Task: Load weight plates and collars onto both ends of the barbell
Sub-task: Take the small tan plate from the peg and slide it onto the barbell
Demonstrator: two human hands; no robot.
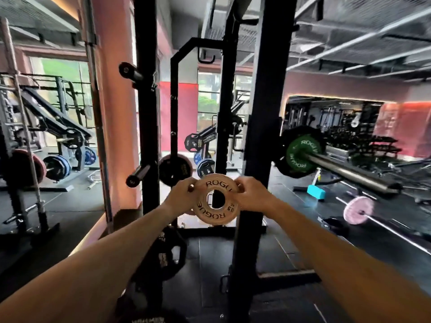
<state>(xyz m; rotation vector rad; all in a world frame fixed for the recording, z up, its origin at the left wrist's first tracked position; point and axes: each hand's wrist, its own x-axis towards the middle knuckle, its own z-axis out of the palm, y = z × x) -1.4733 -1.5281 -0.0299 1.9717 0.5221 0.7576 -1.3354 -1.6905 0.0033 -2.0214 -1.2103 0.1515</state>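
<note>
Both arms outstretched, left grip (180, 194) and right grip (253, 194) curled, facing.

A tall black rack post (263, 89) is standing in the middle. A bright blue block (316, 192) is lying on the dark floor (268, 252). A pink wall (116, 113) is showing at the left, and green trees are showing through a window (58, 73).

small plate (215, 198) between both hands | barbell (349, 171) right | rack upright (261, 127) behind
</note>
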